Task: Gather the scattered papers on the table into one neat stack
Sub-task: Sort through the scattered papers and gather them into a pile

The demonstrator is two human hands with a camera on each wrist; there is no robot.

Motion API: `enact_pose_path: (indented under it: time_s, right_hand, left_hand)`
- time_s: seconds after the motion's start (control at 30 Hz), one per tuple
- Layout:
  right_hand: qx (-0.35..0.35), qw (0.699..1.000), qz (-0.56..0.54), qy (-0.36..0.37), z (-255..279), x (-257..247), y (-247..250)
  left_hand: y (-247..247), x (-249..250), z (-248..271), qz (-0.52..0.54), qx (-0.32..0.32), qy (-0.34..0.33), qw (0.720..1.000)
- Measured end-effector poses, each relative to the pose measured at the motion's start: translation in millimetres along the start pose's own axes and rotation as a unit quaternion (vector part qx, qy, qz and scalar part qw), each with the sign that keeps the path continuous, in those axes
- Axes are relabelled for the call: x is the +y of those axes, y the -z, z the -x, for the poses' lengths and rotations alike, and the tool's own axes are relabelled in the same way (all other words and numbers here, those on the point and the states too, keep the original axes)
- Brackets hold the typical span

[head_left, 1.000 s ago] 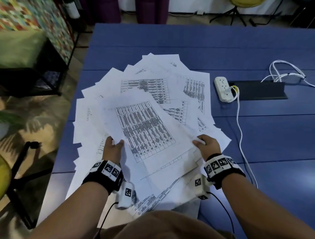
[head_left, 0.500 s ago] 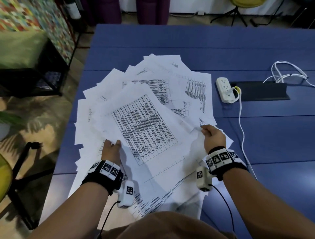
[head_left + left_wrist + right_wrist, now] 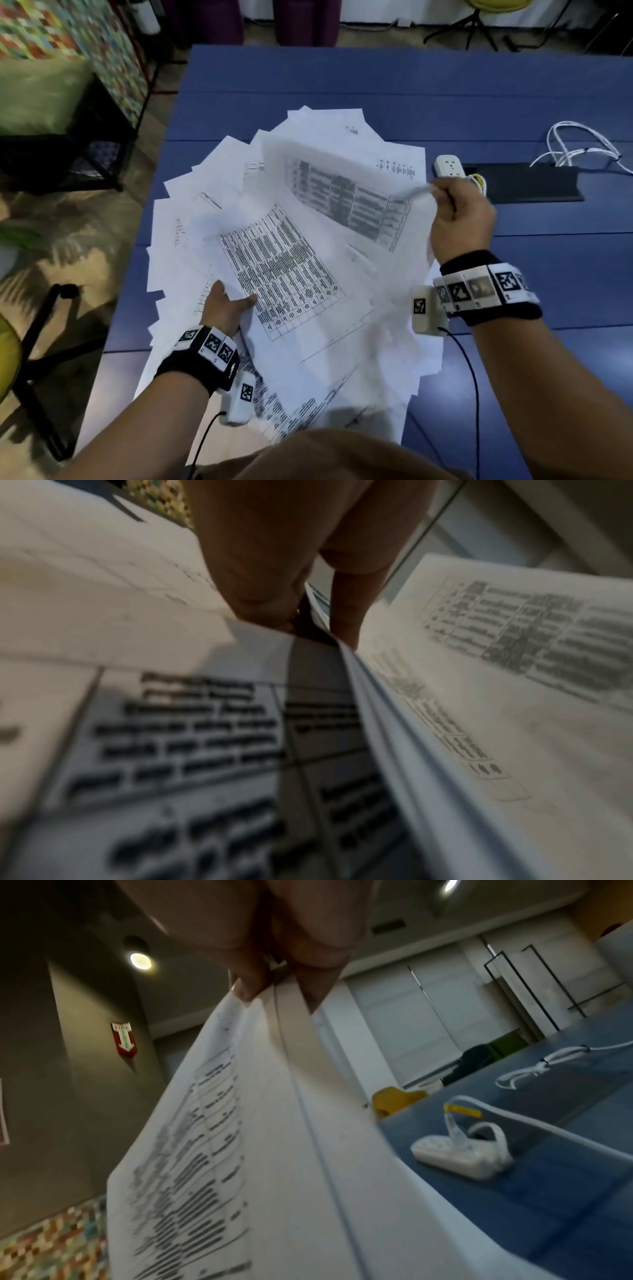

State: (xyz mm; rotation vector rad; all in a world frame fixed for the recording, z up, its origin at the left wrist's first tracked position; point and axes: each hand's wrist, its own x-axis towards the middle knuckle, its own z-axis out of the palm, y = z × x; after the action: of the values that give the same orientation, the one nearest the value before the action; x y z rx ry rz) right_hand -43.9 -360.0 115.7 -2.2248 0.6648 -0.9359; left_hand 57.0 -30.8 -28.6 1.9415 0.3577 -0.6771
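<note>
The papers (image 3: pixel 274 260) lie fanned in a wide, loose spread over the near left part of the blue table (image 3: pixel 394 85), their corners sticking out at many angles and some sheets overhanging the near edge toward the person. Most are white pages printed with dense tables. The table itself is a long surface of blue panels. On its right side sits a black cable tray (image 3: pixel 527 186), with a bundle of white cables (image 3: pixel 579 145) looped at its far end and a white power strip (image 3: pixel 449 167) at its near end, just beyond the right hand.

A lifted sheet (image 3: pixel 346 202), printed with a dark table, rises off the spread on the right, its edge raised while its left part still rests among the others. The right hand (image 3: pixel 460 219) grasps this sheet at its upper right corner, thumb and fingers pinched over the paper's edge; the right wrist view shows the fingertips (image 3: pixel 250 988) closed on more than one thin layer of paper. The left hand (image 3: pixel 224 306) rests at the near left of the spread, with the thumb lying on top of a table-printed page and the fingers tucked beneath the sheet edges, so it grips a few pages there. Both wrists wear black bands with square printed markers.
</note>
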Motion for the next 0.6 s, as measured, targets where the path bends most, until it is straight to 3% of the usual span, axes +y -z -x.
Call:
enact_pose_path:
  time_s: [0.17, 0.3, 0.47, 0.53, 0.6]
  right_hand:
    - [0.096, 0.995, -0.022, 0.030, -32.7, -21.5, 19.6]
    - [0.133, 0.988, -0.079, -0.026, -39.6, -36.2, 24.1]
    - [0.112, 0.959, -0.075, -0.249, -8.9, -7.8, 11.7]
    - [0.046, 0.921, -0.104, -0.372, 12.4, 9.2, -1.0]
    - [-0.039, 0.859, -0.170, -0.481, 34.7, 19.4, -14.9]
  left_hand:
    - [-0.8, -3.7, -2.9, 0.046, 0.006, 0.001, 0.999]
    - [-6.2, -4.4, -3.1, 0.071, 0.015, -0.016, 0.997]
    - [-11.6, 0.9, 4.6, 0.120, 0.007, -0.006, 0.993]
    - [-11.2, 1.0, 2.1, 0.119, 0.001, 0.010, 0.993]
    - [-11.1, 2.3, 2.7, 0.145, -0.015, 0.022, 0.989]
